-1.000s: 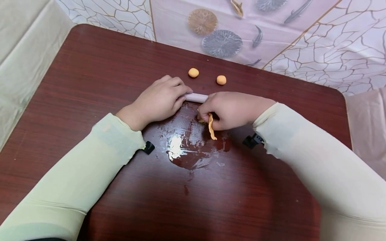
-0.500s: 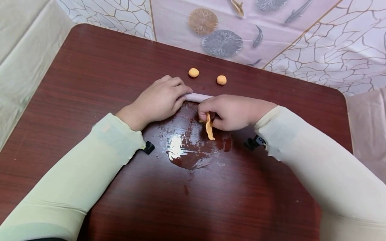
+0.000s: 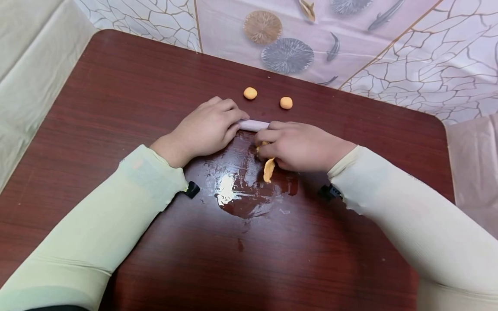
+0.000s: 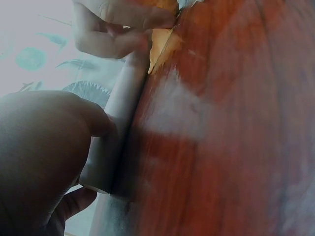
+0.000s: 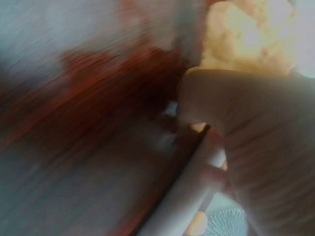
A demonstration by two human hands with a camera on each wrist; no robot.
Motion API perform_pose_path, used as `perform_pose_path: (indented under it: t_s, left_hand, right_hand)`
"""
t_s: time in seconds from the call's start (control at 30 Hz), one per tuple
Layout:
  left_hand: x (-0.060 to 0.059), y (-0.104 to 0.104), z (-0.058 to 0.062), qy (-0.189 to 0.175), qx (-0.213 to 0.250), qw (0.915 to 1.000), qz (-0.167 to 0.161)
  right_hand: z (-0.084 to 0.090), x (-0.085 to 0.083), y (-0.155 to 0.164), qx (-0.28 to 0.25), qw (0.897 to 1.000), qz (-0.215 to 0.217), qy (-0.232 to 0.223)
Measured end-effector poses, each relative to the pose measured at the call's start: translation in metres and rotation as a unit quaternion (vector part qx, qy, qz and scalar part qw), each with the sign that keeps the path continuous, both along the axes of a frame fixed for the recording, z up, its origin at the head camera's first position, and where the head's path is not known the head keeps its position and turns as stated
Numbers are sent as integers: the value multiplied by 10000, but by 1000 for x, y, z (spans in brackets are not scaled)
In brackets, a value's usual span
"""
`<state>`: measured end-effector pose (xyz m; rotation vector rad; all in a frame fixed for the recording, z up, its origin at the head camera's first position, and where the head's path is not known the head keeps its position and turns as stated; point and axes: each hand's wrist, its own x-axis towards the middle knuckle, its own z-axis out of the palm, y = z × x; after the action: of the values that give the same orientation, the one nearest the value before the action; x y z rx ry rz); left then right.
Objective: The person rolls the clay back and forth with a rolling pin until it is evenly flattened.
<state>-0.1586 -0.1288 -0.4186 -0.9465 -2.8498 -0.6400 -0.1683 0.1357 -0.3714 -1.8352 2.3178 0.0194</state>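
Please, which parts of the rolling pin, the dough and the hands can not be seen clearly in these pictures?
- Rolling pin: head view shows only its middle; the left hand and right hand cover both ends.
- Flattened orange dough: mostly hidden under the right hand in the head view; its full shape cannot be told.
- Right wrist view: strongly blurred; the finger positions are unclear.
- Left wrist view: the right hand is cut off by the top edge.
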Motion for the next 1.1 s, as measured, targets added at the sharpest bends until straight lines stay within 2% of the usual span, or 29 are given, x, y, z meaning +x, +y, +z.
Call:
perform_pose_path:
  t_s: [0.13,0.27,0.43,0.53,0.73,0.93,1.03,1.1]
  left_hand:
    - [-1,0,0,11,-36,10000,-8]
    - [-1,0,-1,26,-41,10000,-30]
    - [-1,0,-1,38,-21,10000,-49]
    - [0,0,-1,41,-6,10000,-41]
    - [0,1,1,17,-65,10000,-48]
    - [-1,0,2,-34,-101,9999,-11]
    - [-1,-1,1,-53,-96,9999,4]
    - [0,-1,1,-58,-90,9999,-2]
  right_hand:
    - [0,-1,0,-35,9991,318,287]
    - [3,-3,2,-45,9986,356,396]
    - [7,-5,0,-83,9985,423,334]
    - [9,-7,0,-180,9991,365,98]
    - [8,-7,17,-672,9962,-70,-545]
    - [0,-2,20,-1158,9888,-467,-822]
    - [-2,2,13,-1012,9861,-1017,-839]
    - [-2,5,7,-635,9830,-1516,-822]
